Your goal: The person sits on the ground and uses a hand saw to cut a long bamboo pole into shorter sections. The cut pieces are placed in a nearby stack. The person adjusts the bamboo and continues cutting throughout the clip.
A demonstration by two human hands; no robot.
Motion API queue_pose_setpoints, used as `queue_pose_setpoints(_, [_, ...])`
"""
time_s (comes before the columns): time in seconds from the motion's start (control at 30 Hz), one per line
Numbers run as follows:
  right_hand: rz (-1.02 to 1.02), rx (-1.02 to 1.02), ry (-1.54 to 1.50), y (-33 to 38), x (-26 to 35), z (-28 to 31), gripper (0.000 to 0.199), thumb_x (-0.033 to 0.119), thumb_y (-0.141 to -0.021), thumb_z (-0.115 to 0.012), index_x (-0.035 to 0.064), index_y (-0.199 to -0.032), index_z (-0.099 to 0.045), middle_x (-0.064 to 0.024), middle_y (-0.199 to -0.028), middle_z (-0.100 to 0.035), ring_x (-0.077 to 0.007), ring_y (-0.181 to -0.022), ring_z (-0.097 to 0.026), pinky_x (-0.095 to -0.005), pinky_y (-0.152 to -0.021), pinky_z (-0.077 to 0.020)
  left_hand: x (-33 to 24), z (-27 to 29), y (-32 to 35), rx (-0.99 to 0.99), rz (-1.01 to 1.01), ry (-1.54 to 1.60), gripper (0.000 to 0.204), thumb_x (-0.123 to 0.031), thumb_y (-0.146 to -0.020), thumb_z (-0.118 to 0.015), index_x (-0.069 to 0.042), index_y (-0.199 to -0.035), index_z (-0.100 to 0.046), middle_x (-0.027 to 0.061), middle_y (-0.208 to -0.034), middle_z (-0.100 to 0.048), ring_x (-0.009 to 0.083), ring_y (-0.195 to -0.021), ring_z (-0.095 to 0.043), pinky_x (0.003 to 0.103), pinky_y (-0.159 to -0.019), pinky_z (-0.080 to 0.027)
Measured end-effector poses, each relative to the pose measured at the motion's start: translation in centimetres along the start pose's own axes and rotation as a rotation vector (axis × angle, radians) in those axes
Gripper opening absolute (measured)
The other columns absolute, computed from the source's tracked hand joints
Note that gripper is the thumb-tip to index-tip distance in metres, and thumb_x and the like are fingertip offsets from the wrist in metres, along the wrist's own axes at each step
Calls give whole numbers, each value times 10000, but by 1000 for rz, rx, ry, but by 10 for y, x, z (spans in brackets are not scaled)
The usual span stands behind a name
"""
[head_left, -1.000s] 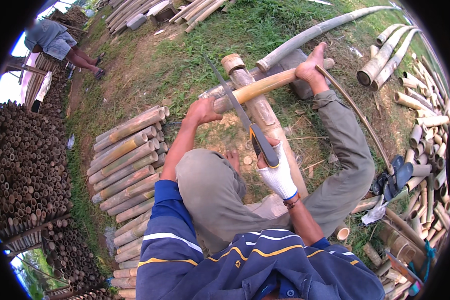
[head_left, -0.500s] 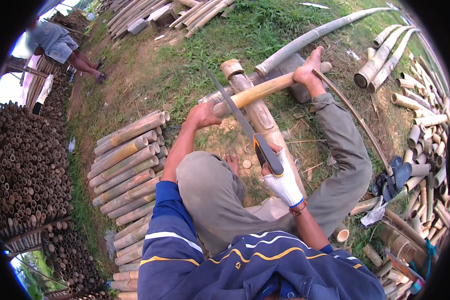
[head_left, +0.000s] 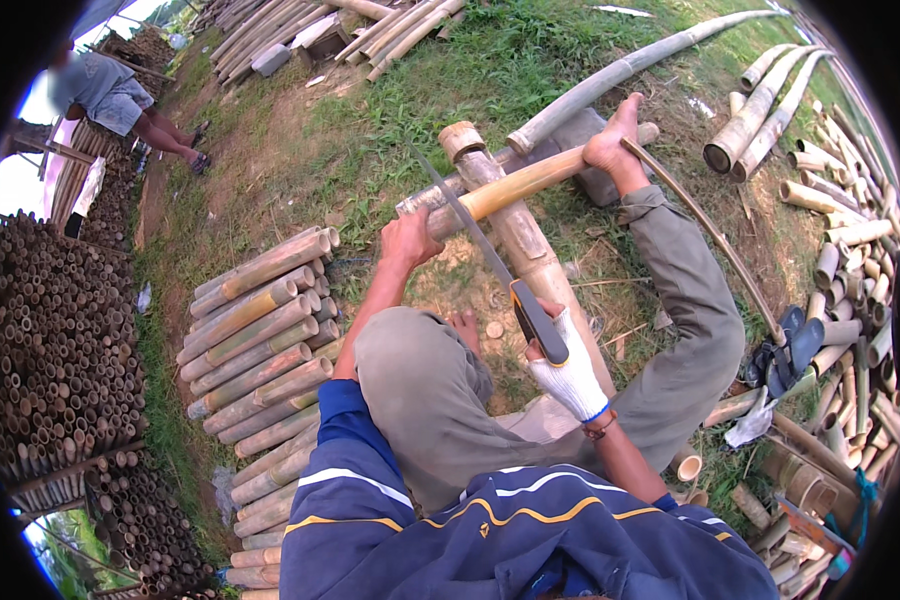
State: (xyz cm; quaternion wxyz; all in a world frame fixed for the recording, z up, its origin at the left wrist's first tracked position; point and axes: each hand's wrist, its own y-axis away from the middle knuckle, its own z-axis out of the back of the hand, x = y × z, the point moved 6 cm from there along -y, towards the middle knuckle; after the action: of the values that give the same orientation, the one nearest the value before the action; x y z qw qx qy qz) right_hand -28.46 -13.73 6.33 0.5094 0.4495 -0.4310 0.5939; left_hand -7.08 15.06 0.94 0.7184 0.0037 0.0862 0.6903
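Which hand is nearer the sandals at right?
Right. The right hand, gripping the saw, is left of the sandals; the left hand is farther left, on a bamboo pole.

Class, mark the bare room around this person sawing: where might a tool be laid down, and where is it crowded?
Widest: grassy ground between the bamboo stack, far poles and handsaw. Smaller: dirt between the bent stick and right-hand bamboo heap. Crowded: beside the left hand, where handsaw, bamboo tube and bamboo log cluster.

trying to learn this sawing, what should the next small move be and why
Probably one short, steady stroke of the saw: it lies across the pole, which the left hand and a bare foot brace, and the gloved right hand grips its handle.
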Motion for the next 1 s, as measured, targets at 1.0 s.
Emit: queue_pose_setpoints(1.0, [-39, 30, -24, 59, 16, 26, 587, -25, -864, -609, 36, -1443, -536, -134, -1185, -633, -197, -1039, -637, -327, -991, -507, 2, 19, 0, 110, -33, 63, 757, -394, -649, -841, -105, -1334, -695, 244, -1150, -769, 411, -1076, -742, 491, -970, -594])
